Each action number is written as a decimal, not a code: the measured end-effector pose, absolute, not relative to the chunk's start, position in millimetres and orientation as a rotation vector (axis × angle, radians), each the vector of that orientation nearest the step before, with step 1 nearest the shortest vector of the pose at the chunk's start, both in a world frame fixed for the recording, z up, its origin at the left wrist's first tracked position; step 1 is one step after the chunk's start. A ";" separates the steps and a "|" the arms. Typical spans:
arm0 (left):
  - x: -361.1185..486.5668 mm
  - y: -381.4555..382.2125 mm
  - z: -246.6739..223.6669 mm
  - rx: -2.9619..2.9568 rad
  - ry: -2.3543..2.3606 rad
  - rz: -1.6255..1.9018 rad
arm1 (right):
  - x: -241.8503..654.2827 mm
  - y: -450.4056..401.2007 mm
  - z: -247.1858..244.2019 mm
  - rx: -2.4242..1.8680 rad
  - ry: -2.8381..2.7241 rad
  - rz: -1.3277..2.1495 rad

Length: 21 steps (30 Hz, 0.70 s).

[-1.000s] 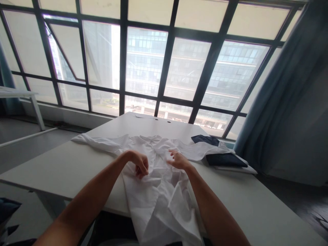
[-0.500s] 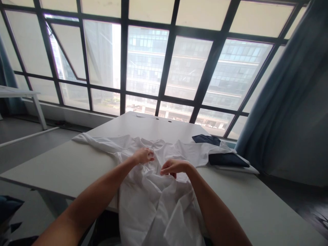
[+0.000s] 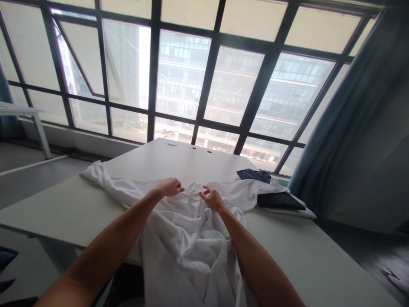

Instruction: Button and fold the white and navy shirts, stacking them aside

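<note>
A white long-sleeved shirt (image 3: 188, 238) lies rumpled across the table, its sleeves spread to both sides and its lower part hanging over the near edge towards me. My left hand (image 3: 170, 186) is at the left of the collar area, fingers curled together onto the cloth; its fingertips are partly hidden. At the right of the collar, my right hand (image 3: 212, 198) touches the fabric, with thumb and forefinger stretched out and a little apart. Between both hands a fold of the shirt stands up slightly.
The white table (image 3: 287, 247) reaches towards a large framed window (image 3: 179, 76). Dark folded cloth (image 3: 281, 200) lies at the right by the sleeve, with another dark piece (image 3: 254, 175) behind it. A blue-grey curtain (image 3: 345, 140) hangs at right; another white table (image 3: 19, 110) stands at left.
Both hands have moved away from me, up the shirt to its collar area. My left fingers have curled closed. The left sleeve has shifted outward, and the shirt's middle is more bunched.
</note>
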<state>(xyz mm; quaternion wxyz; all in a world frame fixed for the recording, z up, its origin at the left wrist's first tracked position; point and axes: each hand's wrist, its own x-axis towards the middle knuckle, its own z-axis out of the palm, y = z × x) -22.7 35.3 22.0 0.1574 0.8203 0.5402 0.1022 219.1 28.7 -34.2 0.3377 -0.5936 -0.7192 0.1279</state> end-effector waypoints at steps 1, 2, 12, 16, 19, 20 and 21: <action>-29.3 40.8 22.4 2.345 1.748 0.291 | 216.3 29.7 -36.3 -1.552 -1.875 0.359; -34.8 45.8 21.6 2.320 1.884 0.240 | 214.2 30.7 -38.1 -1.551 -1.879 0.384; -29.6 52.9 7.4 2.337 1.830 0.116 | 215.3 40.2 -54.3 -1.460 -1.937 0.384; -18.5 42.3 12.7 2.447 1.742 0.374 | 216.3 39.3 -49.4 -1.410 -1.896 0.367; -8.6 36.2 14.4 2.429 1.593 0.771 | 217.9 38.9 -40.6 -1.401 -1.690 0.471; -5.5 34.6 14.2 2.402 1.519 0.878 | 218.7 38.8 -37.1 -1.384 -1.596 0.524; -2.5 33.0 13.8 2.376 1.444 0.951 | 219.7 38.7 -33.5 -1.359 -1.499 0.576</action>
